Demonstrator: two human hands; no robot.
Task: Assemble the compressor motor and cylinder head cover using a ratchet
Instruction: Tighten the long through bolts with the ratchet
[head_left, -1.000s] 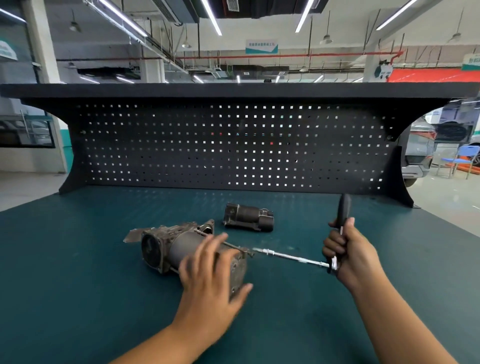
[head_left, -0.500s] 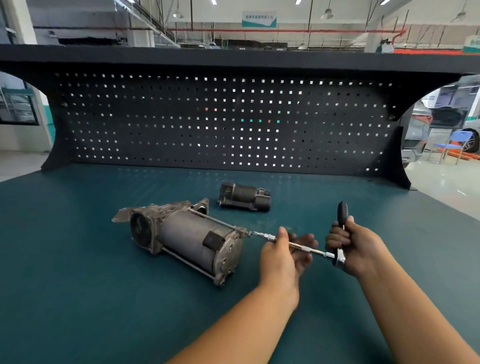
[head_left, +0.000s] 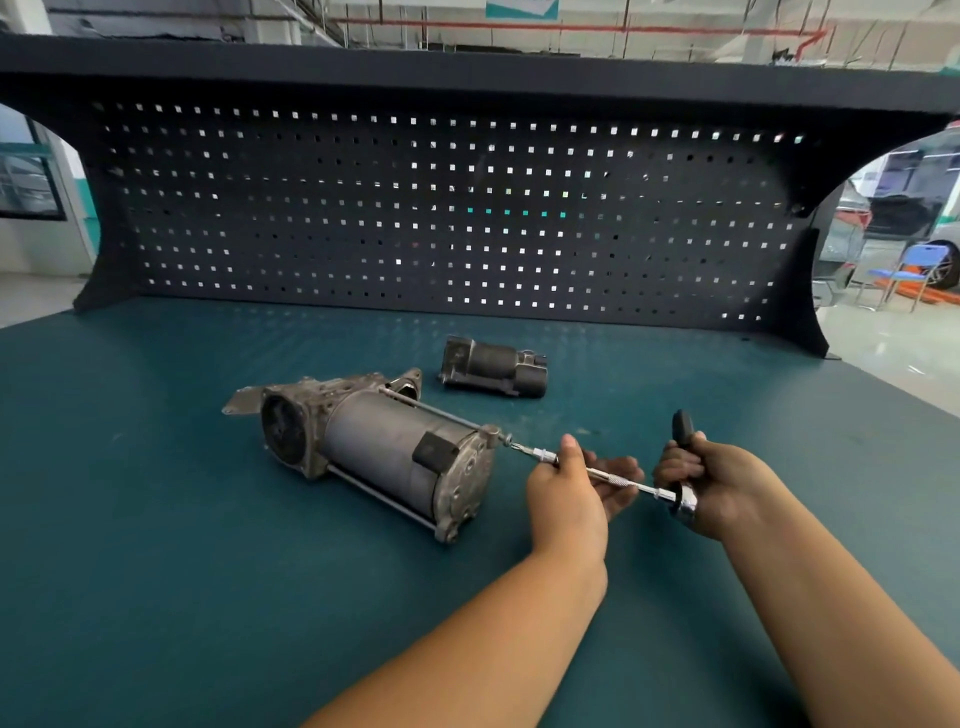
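Left hand (head_left: 569, 491) has quit the barrel of the grey cylindrical metal compressor motor (head_left: 384, 452), where it lay a second ago. It now sits on the slim chrome extension bar (head_left: 613, 475) of the black-handled chrome ratchet (head_left: 684, 503), as it did half a second back.

Motor lies on its side near mid-desk. Round open end faces left; ribbed end cap faces right, toward the hands. Long through-bolts run along the barrel.

Extension bar runs left from the ratchet head, its tip meeting a bolt head at the upper ear of the end cap. Left hand pinches the bar about midway, thumb on top, fingers curled beneath. Right hand (head_left: 724, 483) is wrapped tight round the upright handle just above the ratchet head; handle tip pokes out over the fist.

Behind the motor and apart from it lies a smaller dark cast-metal part (head_left: 493, 368), also on its side.

Teal-topped desk (head_left: 156, 571) carries all of it. Black perforated pegboard (head_left: 415, 218) stands along the far edge. Beyond, at right: blue folding chair (head_left: 914, 262) and part of a grey car (head_left: 841, 244).
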